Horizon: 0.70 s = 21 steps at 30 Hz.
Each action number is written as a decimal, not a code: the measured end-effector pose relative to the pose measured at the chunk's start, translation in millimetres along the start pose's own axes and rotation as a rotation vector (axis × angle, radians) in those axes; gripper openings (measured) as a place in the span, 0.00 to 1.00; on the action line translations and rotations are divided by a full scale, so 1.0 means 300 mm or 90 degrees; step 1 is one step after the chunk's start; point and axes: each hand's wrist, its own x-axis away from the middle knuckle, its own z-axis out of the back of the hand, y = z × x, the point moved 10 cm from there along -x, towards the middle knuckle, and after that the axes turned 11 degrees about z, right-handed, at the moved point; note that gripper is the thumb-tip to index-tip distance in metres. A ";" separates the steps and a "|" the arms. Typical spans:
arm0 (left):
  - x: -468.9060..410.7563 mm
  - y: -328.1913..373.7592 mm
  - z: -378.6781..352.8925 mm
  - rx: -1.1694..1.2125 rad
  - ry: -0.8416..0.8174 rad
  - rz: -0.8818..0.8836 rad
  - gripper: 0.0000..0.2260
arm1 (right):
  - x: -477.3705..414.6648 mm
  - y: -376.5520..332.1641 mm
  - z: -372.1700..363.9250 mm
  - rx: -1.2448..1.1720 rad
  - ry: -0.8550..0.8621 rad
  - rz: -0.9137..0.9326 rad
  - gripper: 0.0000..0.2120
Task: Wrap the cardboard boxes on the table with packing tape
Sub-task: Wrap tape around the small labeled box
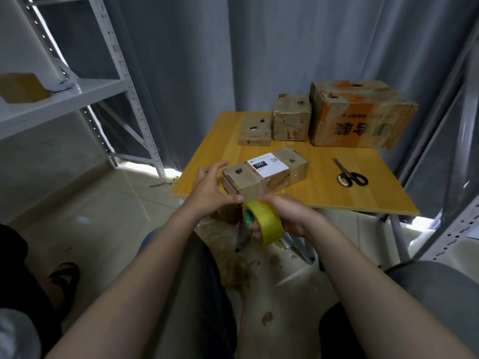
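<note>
A long cardboard box [274,174] with a white label reading 220 lies at the near left corner of the yellow table [363,193]. My left hand [211,189] rests against the box's near left end, fingers spread over its corner and thumb on its front face. My right hand [287,216] grips a yellow roll of packing tape [264,222] just below the table edge, fingers through its core. A stretch of clear tape runs from the roll up to the box's front face.
Three more cardboard boxes stand at the table's back: a flat one [255,132], a taller one [291,117], a large orange-printed one [360,114]. Black scissors [350,174] lie at the right. White metal shelving [77,94] stands left, with tape scraps on the floor.
</note>
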 end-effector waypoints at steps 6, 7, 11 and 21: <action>-0.044 0.008 -0.034 0.019 0.014 -0.110 0.38 | 0.021 -0.005 0.022 0.036 0.030 0.047 0.20; -0.047 0.002 -0.030 0.034 0.026 -0.111 0.37 | 0.027 -0.001 0.025 0.058 0.041 0.050 0.20; -0.051 -0.014 -0.029 0.093 0.015 -0.111 0.36 | 0.037 0.022 0.046 0.177 0.136 0.074 0.20; -0.075 0.002 -0.011 0.125 -0.050 -0.105 0.30 | 0.073 0.045 0.037 0.201 0.253 0.144 0.27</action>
